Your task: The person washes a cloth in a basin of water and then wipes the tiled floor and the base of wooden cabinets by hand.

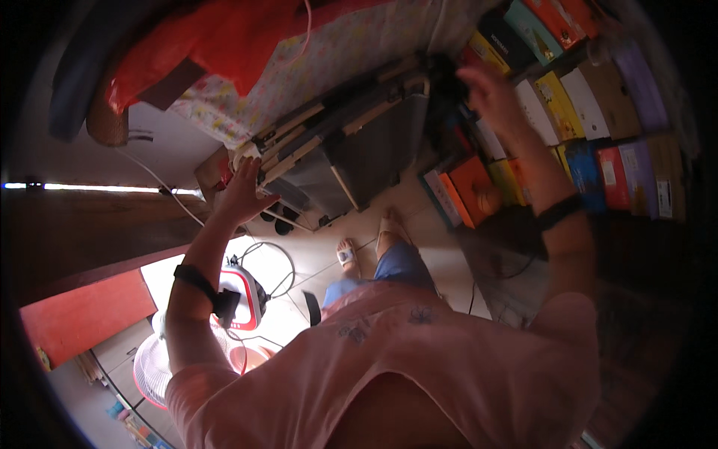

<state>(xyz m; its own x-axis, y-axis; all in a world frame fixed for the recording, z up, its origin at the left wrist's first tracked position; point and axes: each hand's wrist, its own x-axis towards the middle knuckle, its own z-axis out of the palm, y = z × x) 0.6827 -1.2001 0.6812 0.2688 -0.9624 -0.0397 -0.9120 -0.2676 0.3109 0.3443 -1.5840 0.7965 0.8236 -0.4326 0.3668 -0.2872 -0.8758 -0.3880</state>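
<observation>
My left hand is spread, its fingertips at the near left end of a folded metal-and-fabric frame, beside a bunched part of a floral cloth. Whether the fingers press on the frame or the cloth cannot be told. My right hand is raised near the far right end of the frame, in front of shelved boxes; it is blurred, with the fingers partly bent, and I cannot tell whether it holds anything. Dark grey fabric hangs below the frame's pale bars.
Shoe boxes fill shelves at the right, with an orange box lower down. A red cloth hangs at the upper left. A fan, a red-and-white appliance and a looped cable are at the lower left.
</observation>
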